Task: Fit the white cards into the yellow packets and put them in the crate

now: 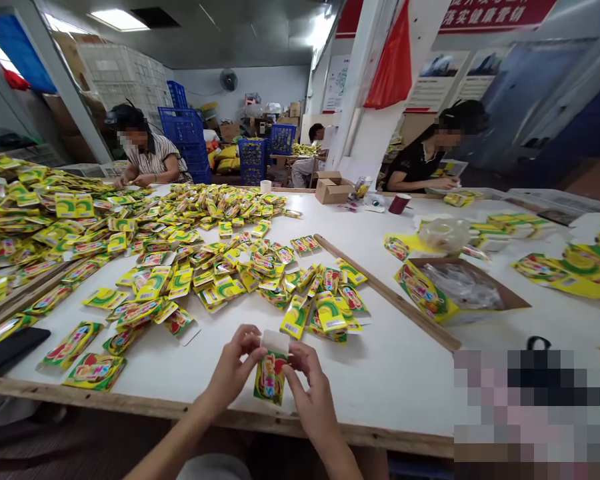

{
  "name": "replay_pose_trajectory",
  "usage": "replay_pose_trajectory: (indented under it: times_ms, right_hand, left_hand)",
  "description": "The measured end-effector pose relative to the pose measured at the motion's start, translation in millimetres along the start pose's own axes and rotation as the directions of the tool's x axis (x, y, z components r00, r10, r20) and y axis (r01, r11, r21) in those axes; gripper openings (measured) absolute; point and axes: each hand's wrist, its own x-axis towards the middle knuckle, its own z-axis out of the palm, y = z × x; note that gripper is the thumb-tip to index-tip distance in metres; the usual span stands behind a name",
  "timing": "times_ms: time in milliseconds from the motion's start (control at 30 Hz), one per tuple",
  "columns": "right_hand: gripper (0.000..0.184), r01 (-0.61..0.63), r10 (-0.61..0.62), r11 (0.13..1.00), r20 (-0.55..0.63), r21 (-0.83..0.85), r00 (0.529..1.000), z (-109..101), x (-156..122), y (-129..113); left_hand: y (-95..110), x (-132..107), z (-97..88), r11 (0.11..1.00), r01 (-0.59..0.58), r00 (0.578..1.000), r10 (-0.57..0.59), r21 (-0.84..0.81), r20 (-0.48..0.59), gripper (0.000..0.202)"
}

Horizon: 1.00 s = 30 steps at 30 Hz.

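Between my hands is a small yellow-green printed box [270, 379], its white top flap standing up. My left hand [240, 360] grips its upper left side with thumb and fingers. On the opposite edge, my right hand [307, 380] pinches the box near the flap. Just beyond my fingers lies a loose heap of similar small boxes [330, 312], some with white flaps sticking out. A couple more boxes [96, 371] lie apart at the left, by the table's front edge.
A large pile of small boxes [25, 213] covers the left side. A wooden strip [385, 290] crosses the white table [380, 373]. An open carton [450, 293] with clear plastic stands right. Co-workers sit across the table, and a blurred-out person is at the near right.
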Motion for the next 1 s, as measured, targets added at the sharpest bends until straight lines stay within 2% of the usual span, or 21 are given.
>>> replay_pose_trajectory:
  times_ms: [100,267,333,400,467,533,667,800,1000]
  right_hand:
    - [0.024,-0.022,0.023,0.999,0.028,-0.029,0.999,-6.0,1.1,5.1]
    - [0.016,0.002,0.008,0.996,0.102,-0.094,0.995,-3.2,12.6,3.2]
    - [0.019,0.023,-0.013,0.993,0.093,-0.114,0.996,2.9,18.2,3.2]
    - [0.013,0.011,-0.007,0.997,0.049,-0.077,0.999,8.2,20.7,5.6]
    - [0.013,-0.013,0.013,1.000,0.012,-0.011,1.000,10.1,19.8,8.7]
    - [0.016,-0.002,0.002,1.000,0.020,0.010,1.000,7.9,17.0,9.8]
    - [0.010,0.065,-0.062,0.998,0.088,-0.024,0.994,-0.9,12.1,3.8]
    - [0.014,0.029,-0.027,0.997,0.036,-0.067,0.999,-0.8,13.4,-3.3]
    - [0.016,-0.015,0.014,0.992,-0.005,-0.124,1.000,0.6,19.1,-6.9]
  left_hand:
    - [-10.0,-10.7,14.4,1.000,0.031,0.999,-0.031,-0.004,0.020,0.013]
    - [-22.2,-12.4,11.1,0.998,0.047,0.998,-0.049,0.031,0.050,0.016]
    - [-25.9,-11.5,10.1,0.999,0.041,0.999,-0.041,-0.023,0.027,0.014]
    - [-28.1,-11.7,10.9,0.990,0.055,0.998,-0.056,-0.133,-0.007,0.017]
    - [-27.7,-13.0,12.8,0.975,0.074,0.996,-0.081,-0.211,-0.023,0.028]
    - [-24.6,-14.9,15.0,0.977,0.082,0.996,-0.085,-0.195,-0.009,0.024]
    - [-15.0,-17.4,19.5,0.994,0.062,0.998,-0.060,-0.094,0.020,0.016]
    - [-11.0,-15.6,24.0,0.994,0.093,0.995,-0.094,-0.063,-0.021,0.016]
    - [-13.4,-9.4,26.3,0.983,0.144,0.986,-0.152,-0.113,-0.065,0.019]
